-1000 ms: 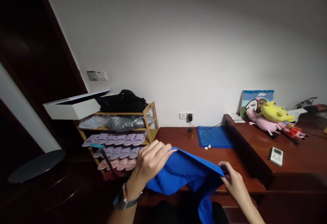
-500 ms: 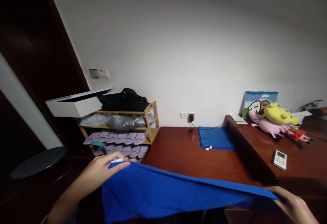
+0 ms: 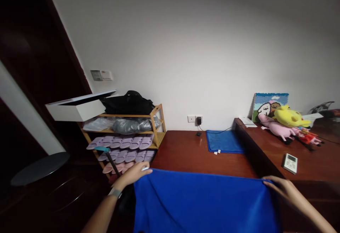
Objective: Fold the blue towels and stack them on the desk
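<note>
Near centre, low in view: blue cloth stretched flat between both hands, top edge level, lower part hanging out of frame; held at the two top corners so it spreads without sagging
left hand: left hand pinching the cloth's near-left top corner, fingers closed on the hem; watch band on the wrist
right hand: right hand grasping the near-right top corner, fingers curled over the edge; pull is outward, keeping the hem taut
surface behind: wooden platform just beyond the cloth; cloth seems held above it, contact cannot tell
far mat: second blue mat lies flat at the far side by the wall, cord running to wall socket
left side: shoe rack with rows of pale slippers, black bag on top, white box overhanging its left end
right side: raised desk with plush toys against the wall; remote control nearer, lying flat
</note>
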Demonstrator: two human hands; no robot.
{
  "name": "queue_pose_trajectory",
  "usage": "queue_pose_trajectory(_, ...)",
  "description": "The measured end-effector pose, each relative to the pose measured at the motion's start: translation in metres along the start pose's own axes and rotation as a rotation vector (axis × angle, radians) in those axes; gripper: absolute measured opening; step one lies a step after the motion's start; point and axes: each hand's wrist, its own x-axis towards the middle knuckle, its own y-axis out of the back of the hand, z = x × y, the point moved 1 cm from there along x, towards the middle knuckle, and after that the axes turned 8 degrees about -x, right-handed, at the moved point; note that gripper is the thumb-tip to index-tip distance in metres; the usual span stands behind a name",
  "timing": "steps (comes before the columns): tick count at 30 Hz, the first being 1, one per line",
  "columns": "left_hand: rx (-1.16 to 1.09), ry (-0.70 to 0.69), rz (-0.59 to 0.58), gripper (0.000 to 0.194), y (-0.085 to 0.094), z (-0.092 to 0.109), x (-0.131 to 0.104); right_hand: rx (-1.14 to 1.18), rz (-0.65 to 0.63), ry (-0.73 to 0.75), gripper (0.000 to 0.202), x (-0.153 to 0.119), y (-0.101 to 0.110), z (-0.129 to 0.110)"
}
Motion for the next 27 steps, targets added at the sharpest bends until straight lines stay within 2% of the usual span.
queue_pose_trajectory(3,0.073,-0.055,0.082,0.042,0.012,0.020,0.038,-0.031,0.056,-0.006,0.048,0.058,0.009,-0.011)
queue_pose_trajectory(5,0.122,-0.078,0.227,0.037,0.032,0.035,0.055,-0.052,0.140,-0.005,0.049,0.091,0.023,-0.017)
queue_pose_trajectory(7,0.174,-0.095,0.360,0.034,0.050,0.042,0.063,-0.048,0.224,0.009,0.049,0.111,0.039,-0.023)
queue_pose_trajectory(9,0.217,-0.129,0.450,0.034,0.059,0.035,0.061,-0.026,0.281,0.023,0.049,0.118,0.050,-0.025)
queue_pose_trajectory(11,0.272,-0.176,0.457,0.035,0.054,0.011,0.051,-0.006,0.317,0.049,0.048,0.113,0.049,-0.021)
queue_pose_trajectory(13,0.339,-0.203,0.407,0.036,0.032,-0.026,0.036,0.007,0.332,0.087,0.048,0.101,0.031,-0.007)
queue_pose_trajectory(15,0.400,-0.210,0.386,0.035,-0.006,-0.069,0.021,0.013,0.322,0.105,0.046,0.086,-0.005,0.018)
queue_pose_trajectory(17,0.432,-0.254,0.339,0.033,-0.056,-0.108,0.008,0.021,0.289,0.082,0.045,0.071,-0.055,0.048)
queue_pose_trajectory(19,0.431,-0.252,0.308,0.033,-0.107,-0.139,-0.003,0.030,0.246,0.027,0.044,0.058,-0.109,0.077)
queue_pose_trajectory(21,0.390,-0.216,0.266,0.034,-0.149,-0.159,-0.011,0.034,0.210,-0.032,0.045,0.045,-0.158,0.100)
queue_pose_trajectory(22,0.363,-0.191,0.246,0.036,-0.163,-0.166,-0.014,0.030,0.199,-0.049,0.046,0.039,-0.177,0.109)
queue_pose_trajectory(24,0.305,-0.146,0.224,0.038,-0.180,-0.174,-0.019,0.017,0.196,-0.064,0.045,0.027,-0.203,0.123)
queue_pose_trajectory(27,0.251,-0.137,0.226,0.037,-0.181,-0.178,-0.026,0.001,0.192,-0.051,0.044,0.010,-0.214,0.139)
